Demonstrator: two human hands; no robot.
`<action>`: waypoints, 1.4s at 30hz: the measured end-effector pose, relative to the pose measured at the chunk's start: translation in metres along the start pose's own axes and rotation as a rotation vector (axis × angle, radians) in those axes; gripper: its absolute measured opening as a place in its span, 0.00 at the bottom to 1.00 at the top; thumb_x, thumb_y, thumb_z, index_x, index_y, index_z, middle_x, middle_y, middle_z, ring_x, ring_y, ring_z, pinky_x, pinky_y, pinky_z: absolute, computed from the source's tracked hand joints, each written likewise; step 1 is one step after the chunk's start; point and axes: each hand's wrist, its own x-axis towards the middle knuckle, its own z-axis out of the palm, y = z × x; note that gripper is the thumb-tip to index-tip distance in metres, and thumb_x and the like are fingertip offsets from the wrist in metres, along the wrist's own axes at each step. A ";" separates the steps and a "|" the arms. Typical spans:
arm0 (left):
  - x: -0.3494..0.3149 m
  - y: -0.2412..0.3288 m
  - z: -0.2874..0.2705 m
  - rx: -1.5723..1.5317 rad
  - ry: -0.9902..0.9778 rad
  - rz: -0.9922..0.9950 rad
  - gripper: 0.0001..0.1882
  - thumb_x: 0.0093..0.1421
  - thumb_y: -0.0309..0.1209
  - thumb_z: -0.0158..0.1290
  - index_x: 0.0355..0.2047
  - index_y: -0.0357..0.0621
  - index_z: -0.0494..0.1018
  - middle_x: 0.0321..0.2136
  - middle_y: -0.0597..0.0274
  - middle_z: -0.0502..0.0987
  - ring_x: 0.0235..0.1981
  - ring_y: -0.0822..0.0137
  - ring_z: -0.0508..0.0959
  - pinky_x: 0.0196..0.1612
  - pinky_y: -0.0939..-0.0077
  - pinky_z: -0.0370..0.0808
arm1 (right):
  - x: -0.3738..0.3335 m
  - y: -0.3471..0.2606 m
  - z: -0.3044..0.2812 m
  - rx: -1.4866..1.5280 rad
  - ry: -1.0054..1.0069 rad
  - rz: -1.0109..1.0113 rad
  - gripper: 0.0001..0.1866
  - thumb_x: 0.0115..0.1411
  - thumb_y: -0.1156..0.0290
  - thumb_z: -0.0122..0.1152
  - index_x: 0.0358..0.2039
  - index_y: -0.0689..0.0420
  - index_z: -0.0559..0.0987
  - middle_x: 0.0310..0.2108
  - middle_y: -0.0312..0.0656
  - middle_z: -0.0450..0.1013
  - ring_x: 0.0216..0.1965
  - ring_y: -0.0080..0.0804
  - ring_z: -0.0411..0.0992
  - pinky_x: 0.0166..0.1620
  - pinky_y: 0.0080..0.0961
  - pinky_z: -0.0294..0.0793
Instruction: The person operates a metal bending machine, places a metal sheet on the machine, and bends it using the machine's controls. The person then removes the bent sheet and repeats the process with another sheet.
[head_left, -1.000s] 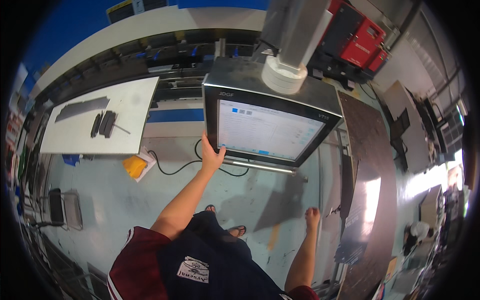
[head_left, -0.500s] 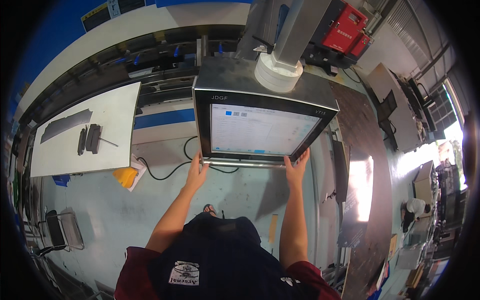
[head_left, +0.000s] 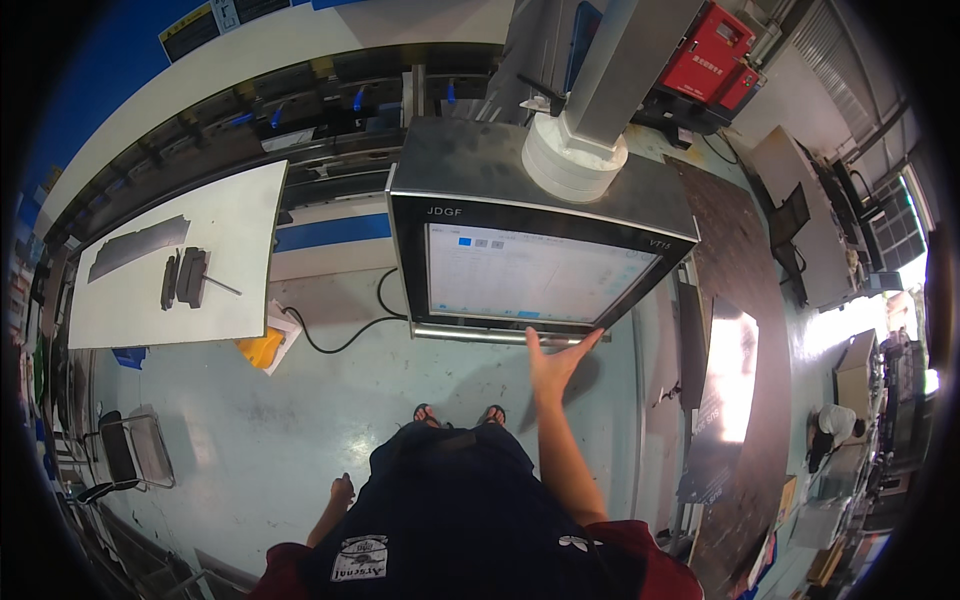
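A control panel (head_left: 550, 275) with a lit touchscreen in a dark frame hangs in front of me from a metal arm (head_left: 640, 70). Along its lower edge runs a silver handle bar (head_left: 465, 333). My right hand (head_left: 555, 370) is at that bar, right of the middle, its thumb and a finger spread wide apart and touching the lower edge. My left hand (head_left: 343, 490) hangs low by my left side, away from the panel; its fingers look curled, with nothing seen in them.
On the left, a white board (head_left: 130, 310) bears dark metal pieces (head_left: 185, 278). A yellow object (head_left: 262, 348) and a black cable (head_left: 335, 350) lie near it. A large machine (head_left: 340, 25) stands behind. To the right are dark sheets (head_left: 745, 480), a chair (head_left: 140, 450) stands left, and a person (head_left: 833, 428) crouches far right.
My left hand has let go of the panel's left lower corner and dropped to my side. My right hand has shifted left along the lower edge. The panel appears slightly lower and further right.
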 end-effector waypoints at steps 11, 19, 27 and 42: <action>-0.010 0.073 0.035 -0.470 -0.019 0.250 0.33 0.77 0.55 0.42 0.59 0.34 0.71 0.45 0.45 0.83 0.35 0.57 0.84 0.33 0.59 0.82 | 0.020 0.019 0.005 0.319 0.275 0.172 0.45 0.72 0.57 0.65 0.78 0.60 0.50 0.69 0.60 0.55 0.67 0.46 0.62 0.68 0.41 0.64; -0.001 0.065 0.016 -0.341 -0.037 0.127 0.33 0.74 0.55 0.41 0.58 0.35 0.71 0.44 0.45 0.84 0.34 0.54 0.86 0.33 0.54 0.81 | 0.042 0.032 -0.005 0.264 0.206 0.239 0.42 0.72 0.56 0.65 0.78 0.50 0.54 0.68 0.57 0.50 0.54 0.35 0.67 0.61 0.36 0.73; -0.010 0.065 0.002 -0.152 -0.055 0.236 0.32 0.74 0.55 0.40 0.57 0.35 0.71 0.42 0.45 0.84 0.33 0.55 0.85 0.31 0.57 0.82 | 0.044 0.033 -0.005 0.299 0.237 0.291 0.42 0.68 0.52 0.71 0.75 0.44 0.58 0.65 0.50 0.52 0.54 0.35 0.67 0.57 0.34 0.76; 0.021 0.061 0.007 -0.345 -0.055 0.234 0.34 0.76 0.56 0.39 0.59 0.34 0.71 0.47 0.43 0.84 0.37 0.53 0.87 0.33 0.57 0.83 | 0.042 0.037 -0.006 0.223 0.249 0.240 0.41 0.67 0.53 0.73 0.74 0.47 0.62 0.64 0.52 0.56 0.51 0.34 0.71 0.51 0.30 0.79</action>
